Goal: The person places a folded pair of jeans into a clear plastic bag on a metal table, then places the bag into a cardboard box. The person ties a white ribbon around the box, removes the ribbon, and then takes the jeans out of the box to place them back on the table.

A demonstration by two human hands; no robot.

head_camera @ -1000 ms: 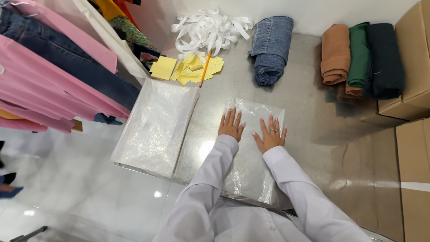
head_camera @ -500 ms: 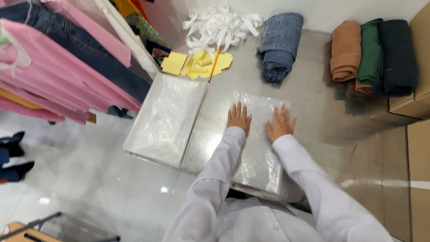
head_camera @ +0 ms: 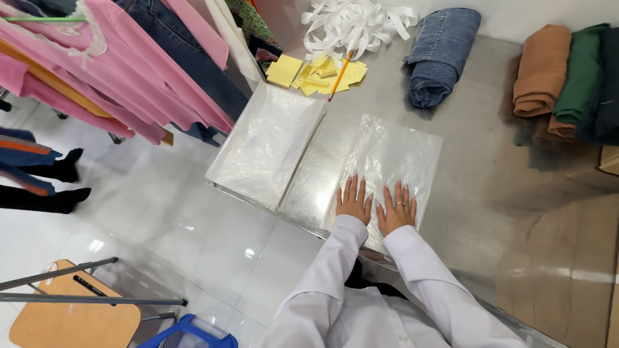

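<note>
The grey table (head_camera: pixel 490 193) carries the whole work area; its near edge runs diagonally above a glossy white floor (head_camera: pixel 167 232). To the left hangs a rail of pink garments (head_camera: pixel 97 71) with denim among them. Along the far side lie a rolled pair of jeans (head_camera: pixel 438 55), folded brown, green and dark cloths (head_camera: pixel 567 71), a heap of white paper strips (head_camera: pixel 354 22) and yellow note sheets (head_camera: pixel 316 71) with a pencil (head_camera: pixel 340 66) across them.

A stack of clear plastic bags (head_camera: pixel 267 145) sits at the table's left corner; a single clear plastic bag (head_camera: pixel 393 161) lies flat just right of it, apart from the stack, its near end at the table edge.

The left hand (head_camera: pixel 353 201) and the right hand (head_camera: pixel 396 209) rest side by side on the near end of that single bag; both are open, palms down, fingers spread, gripping nothing; the right hand bears a ring. White sleeves (head_camera: pixel 361 270) cover both arms.

Judgement: the step appears to be flattening the bag; it is best done with even palm pressure, stroking from the near end outward toward the far corners so trapped air escapes; the film looks slippery, so the near end should be kept from sliding off the edge.
</note>
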